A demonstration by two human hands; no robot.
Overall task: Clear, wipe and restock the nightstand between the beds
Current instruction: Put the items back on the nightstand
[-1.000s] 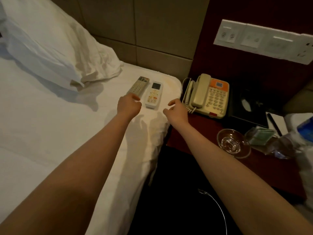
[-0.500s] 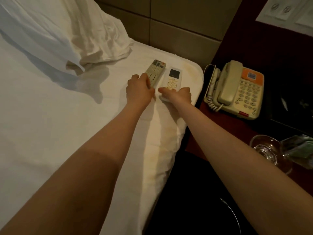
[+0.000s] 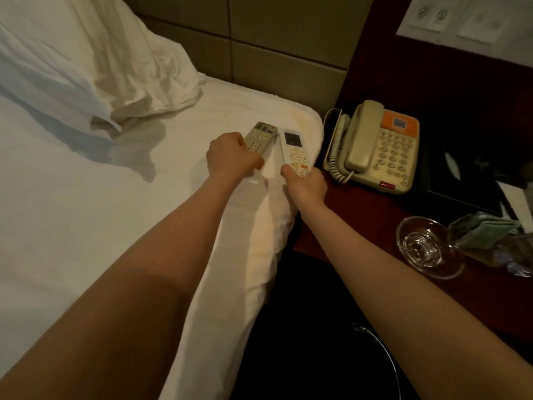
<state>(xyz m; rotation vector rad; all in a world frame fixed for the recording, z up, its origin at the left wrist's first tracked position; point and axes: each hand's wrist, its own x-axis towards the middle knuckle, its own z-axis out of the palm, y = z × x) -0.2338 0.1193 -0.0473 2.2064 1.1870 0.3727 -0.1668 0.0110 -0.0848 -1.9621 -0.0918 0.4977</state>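
Observation:
Two remotes lie side by side on the white bed near its right corner. My left hand grips the near end of the grey remote. My right hand grips the near end of the white remote, which has a small dark screen. Both remotes are just off or on the sheet; I cannot tell which. The dark red nightstand stands to the right of the bed.
On the nightstand sit a beige phone with a coiled cord, a glass ashtray, folded green packets and a black tray. A pillow lies at the bed's head. Wall sockets are at the upper right.
Both hands reached forward from open above the bed and closed round the near ends of the two remotes. The view shifted left and closer.

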